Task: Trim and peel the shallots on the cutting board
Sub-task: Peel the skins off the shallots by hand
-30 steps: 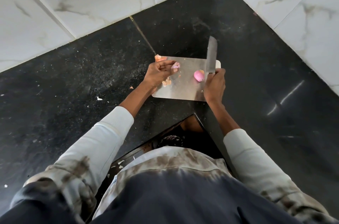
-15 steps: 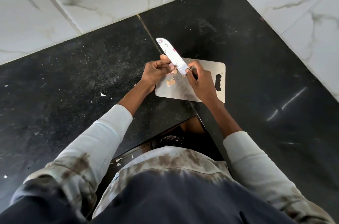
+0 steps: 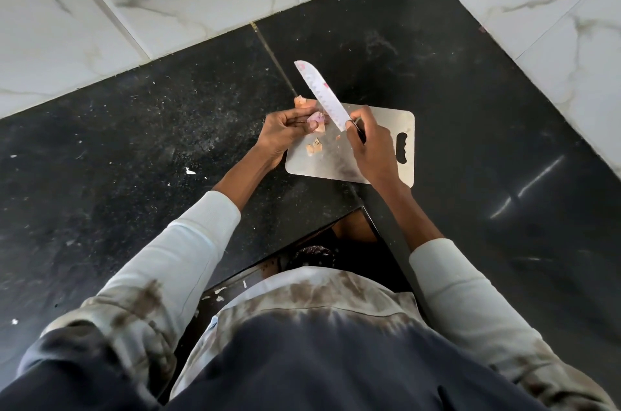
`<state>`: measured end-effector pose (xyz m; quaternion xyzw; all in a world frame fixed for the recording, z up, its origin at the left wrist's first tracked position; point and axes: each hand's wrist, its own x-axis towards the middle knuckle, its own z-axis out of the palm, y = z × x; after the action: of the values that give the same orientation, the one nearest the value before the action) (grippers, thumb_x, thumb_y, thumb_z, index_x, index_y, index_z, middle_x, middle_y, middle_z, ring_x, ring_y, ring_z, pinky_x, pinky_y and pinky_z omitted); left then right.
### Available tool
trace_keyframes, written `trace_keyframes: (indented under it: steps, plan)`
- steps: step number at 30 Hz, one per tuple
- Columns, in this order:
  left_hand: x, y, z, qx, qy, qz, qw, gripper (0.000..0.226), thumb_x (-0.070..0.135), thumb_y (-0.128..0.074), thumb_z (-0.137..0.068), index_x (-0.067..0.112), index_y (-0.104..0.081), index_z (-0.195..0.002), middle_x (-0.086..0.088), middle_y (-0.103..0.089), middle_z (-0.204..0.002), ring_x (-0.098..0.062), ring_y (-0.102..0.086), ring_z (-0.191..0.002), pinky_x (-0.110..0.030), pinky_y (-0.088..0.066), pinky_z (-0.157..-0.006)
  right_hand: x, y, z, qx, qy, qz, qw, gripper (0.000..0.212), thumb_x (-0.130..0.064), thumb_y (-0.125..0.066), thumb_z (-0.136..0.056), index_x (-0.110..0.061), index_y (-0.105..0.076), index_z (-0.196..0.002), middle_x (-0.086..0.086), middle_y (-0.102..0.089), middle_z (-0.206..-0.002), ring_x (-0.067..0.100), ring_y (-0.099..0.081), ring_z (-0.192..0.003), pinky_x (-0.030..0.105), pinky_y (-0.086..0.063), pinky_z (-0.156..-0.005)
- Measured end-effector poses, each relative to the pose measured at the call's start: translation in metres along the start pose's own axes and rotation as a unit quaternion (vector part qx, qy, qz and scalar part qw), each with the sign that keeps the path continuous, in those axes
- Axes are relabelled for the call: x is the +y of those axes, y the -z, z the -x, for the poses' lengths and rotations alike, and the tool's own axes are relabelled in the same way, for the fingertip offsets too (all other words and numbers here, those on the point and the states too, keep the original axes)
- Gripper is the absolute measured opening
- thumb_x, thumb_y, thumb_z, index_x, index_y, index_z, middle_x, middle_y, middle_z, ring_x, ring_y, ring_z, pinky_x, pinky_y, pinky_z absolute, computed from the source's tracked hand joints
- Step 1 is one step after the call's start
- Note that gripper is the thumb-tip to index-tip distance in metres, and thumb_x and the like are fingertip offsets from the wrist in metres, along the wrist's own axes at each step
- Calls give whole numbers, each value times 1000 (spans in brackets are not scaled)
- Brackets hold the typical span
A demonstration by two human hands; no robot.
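i've got the shallot (image 3: 317,119) pinched in my left hand (image 3: 285,135), fingers curled round it, held just over the far left corner of the cutting board (image 3: 379,121). my right hand (image 3: 371,148) is clenched on the knife (image 3: 321,94) handle, blade angled up and away, its heel just beside the bulb. i judge the shallot light and firm but slick once the papery skin lifts — best gripped by the body, leaving the cut end free for the edge to catch skin. it sits against my left fingertips (image 3: 313,126), thumb side toward the blade. loose peel scraps (image 3: 314,146) lie on the board near its left edge — one more peel piece (image 3: 300,102) off the far corner.
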<state>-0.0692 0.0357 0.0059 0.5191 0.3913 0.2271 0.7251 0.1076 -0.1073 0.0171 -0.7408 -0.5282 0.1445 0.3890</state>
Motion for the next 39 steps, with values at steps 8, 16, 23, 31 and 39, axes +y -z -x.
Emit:
trace_keyframes:
  steps: [8, 16, 23, 31, 39]
  plan:
    - [-4, 0, -2, -20, 10, 13, 1000, 49, 5, -82, -89, -3, -67, -134, -15, -74, -128, -28, -69, -124, -42, -53, -110, 0, -8, 1, -4, -6, 52, 999, 20, -38, -50, -111, -20, -53, -119, -3, -73, -105, 9, -68, -75, 17, -53, -58]
    - [-2, 1, -1, -39, 11, 42, 998, 44, 4, -77, -93, -1, -67, -136, -13, -72, -133, -26, -66, -130, -42, -53, -112, -8, -8, -1, 33, -28, 31, 999, 18, -34, -48, -111, -20, -53, -120, -1, -72, -99, 10, -66, -70, 18, -44, -54]
    - [-3, -1, -1, -40, 32, 94, 994, 39, -7, -67, -96, -8, -64, -135, -19, -70, -134, -35, -66, -129, -43, -58, -104, -14, -17, 2, 3, -2, 43, 999, 24, -35, -49, -112, -17, -55, -125, 2, -75, -119, 5, -67, -78, 19, -58, -64]
    - [-6, 8, -3, -91, 53, 169, 980, 54, -27, -34, -97, -13, -46, -148, -28, -57, -148, -42, -56, -139, -52, -44, -118, -3, -19, 1, 26, -86, 36, 995, 20, -36, -50, -111, -22, -52, -125, 4, -75, -109, 16, -71, -76, 36, -63, -61]
    - [-8, 7, -6, -67, 62, 207, 974, 47, -20, -37, -103, -14, -44, -149, -29, -54, -151, -41, -59, -136, -50, -50, -112, -12, -24, 2, 12, -61, 31, 998, 23, -34, -47, -112, -17, -54, -126, -7, -68, -95, 8, -63, -67, 14, -39, -50]
